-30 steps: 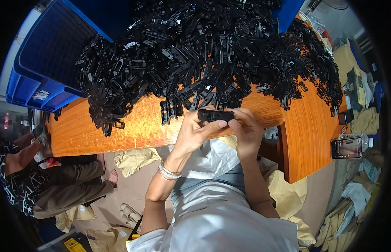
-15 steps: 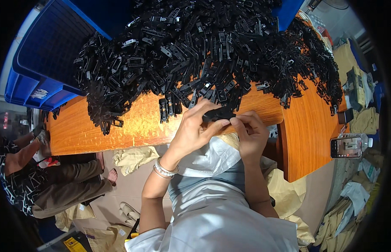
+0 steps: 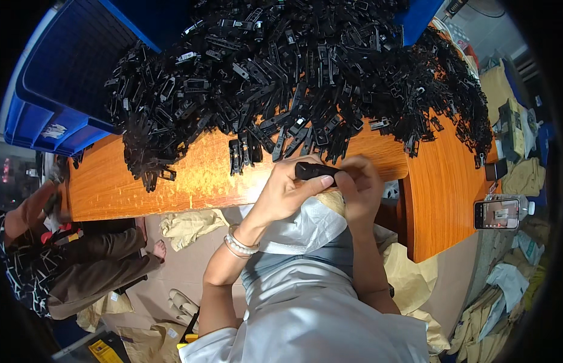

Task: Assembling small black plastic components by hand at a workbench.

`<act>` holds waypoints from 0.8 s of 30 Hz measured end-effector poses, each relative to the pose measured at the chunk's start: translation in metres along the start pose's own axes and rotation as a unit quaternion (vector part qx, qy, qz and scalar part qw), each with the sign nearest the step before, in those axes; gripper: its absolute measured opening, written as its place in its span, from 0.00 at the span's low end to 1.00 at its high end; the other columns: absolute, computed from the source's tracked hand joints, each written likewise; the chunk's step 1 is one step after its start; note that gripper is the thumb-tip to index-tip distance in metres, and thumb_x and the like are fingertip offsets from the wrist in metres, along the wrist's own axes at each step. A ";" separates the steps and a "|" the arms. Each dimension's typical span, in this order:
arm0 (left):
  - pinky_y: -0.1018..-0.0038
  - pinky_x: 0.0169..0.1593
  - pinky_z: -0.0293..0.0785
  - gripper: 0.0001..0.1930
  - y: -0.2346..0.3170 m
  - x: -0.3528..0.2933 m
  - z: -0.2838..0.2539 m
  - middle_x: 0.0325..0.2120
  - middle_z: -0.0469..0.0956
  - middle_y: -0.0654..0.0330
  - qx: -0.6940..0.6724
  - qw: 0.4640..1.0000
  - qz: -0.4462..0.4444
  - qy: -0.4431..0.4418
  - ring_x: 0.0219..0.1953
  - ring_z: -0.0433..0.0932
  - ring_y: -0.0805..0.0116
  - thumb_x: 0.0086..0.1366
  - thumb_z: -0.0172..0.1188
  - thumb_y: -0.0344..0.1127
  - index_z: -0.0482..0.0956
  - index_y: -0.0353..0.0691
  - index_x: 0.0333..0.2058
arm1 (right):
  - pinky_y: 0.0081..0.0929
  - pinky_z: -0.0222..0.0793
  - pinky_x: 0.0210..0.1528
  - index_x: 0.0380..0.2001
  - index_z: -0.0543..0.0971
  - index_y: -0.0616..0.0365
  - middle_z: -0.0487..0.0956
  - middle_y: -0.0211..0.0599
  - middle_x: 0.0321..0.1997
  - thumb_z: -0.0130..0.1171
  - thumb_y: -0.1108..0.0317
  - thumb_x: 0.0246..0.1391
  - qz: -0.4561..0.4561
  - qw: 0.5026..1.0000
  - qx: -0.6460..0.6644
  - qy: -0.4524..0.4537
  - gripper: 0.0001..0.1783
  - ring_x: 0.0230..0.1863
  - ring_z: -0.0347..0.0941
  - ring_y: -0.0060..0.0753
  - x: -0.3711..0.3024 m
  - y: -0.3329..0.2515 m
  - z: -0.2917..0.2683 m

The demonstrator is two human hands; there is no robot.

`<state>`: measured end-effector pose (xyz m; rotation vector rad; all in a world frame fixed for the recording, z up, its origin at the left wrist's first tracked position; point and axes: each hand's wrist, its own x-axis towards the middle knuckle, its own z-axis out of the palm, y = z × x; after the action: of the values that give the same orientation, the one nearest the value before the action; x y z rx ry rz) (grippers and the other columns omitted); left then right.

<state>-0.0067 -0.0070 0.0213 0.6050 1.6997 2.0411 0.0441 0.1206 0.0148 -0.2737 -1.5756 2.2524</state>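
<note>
Just over the table's near edge, my left hand (image 3: pixel 286 189) grips a small, elongated black plastic part (image 3: pixel 312 172) with the thumb pressed along its near side. At the part's right end, the fingers of my right hand (image 3: pixel 361 189) are pinched together on it. They cover that end, so what they do there is hidden. Beyond my hands spreads a large heap of similar black plastic parts (image 3: pixel 281 72), long and narrow, some with slots. A few of them (image 3: pixel 245 152) lie at the heap's near edge, close to my left hand.
The wooden table (image 3: pixel 191 181) has a cut-out on its right. Blue crates (image 3: pixel 58 115) stand at the left. A phone (image 3: pixel 498 214) is at the table's right edge. Another person's legs (image 3: pixel 106 266) are at the left. Tan sacks (image 3: pixel 408 275) lie on the floor.
The black part has turned in my fingers and shows a smoother side. My right hand's fingers have curled in closer on its end. The other person's arm has shifted.
</note>
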 end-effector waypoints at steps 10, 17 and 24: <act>0.86 0.20 0.57 0.10 -0.018 0.005 0.008 0.14 0.70 0.65 -0.187 0.978 -0.087 0.006 0.16 0.64 0.83 0.57 0.56 0.33 0.75 0.33 0.21 | 0.14 0.58 0.31 0.29 0.75 0.69 0.69 0.32 0.29 0.50 0.80 0.46 -0.043 0.995 -0.091 -0.022 0.06 0.29 0.64 0.18 0.001 -0.004 -0.006; 0.86 0.19 0.54 0.09 -0.003 0.008 0.008 0.13 0.68 0.66 -0.134 0.987 -0.091 0.016 0.15 0.62 0.84 0.57 0.55 0.32 0.75 0.33 0.21 | 0.15 0.66 0.33 0.39 0.75 0.68 0.70 0.34 0.35 0.53 0.77 0.49 -0.070 0.988 -0.033 -0.135 0.12 0.31 0.69 0.20 0.006 0.000 -0.021; 0.85 0.18 0.58 0.07 -0.006 -0.001 0.003 0.17 0.72 0.58 -0.160 0.981 -0.111 0.013 0.14 0.65 0.79 0.55 0.54 0.29 0.74 0.29 0.27 | 0.11 0.55 0.23 0.38 0.76 0.68 0.70 0.31 0.35 0.53 0.77 0.49 -0.002 0.994 -0.013 -0.104 0.11 0.23 0.61 0.13 -0.002 -0.006 -0.012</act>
<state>-0.0044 -0.0040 0.0162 0.2712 1.3423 2.1026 0.0520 0.1318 0.0159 -0.0431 -1.7069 2.3217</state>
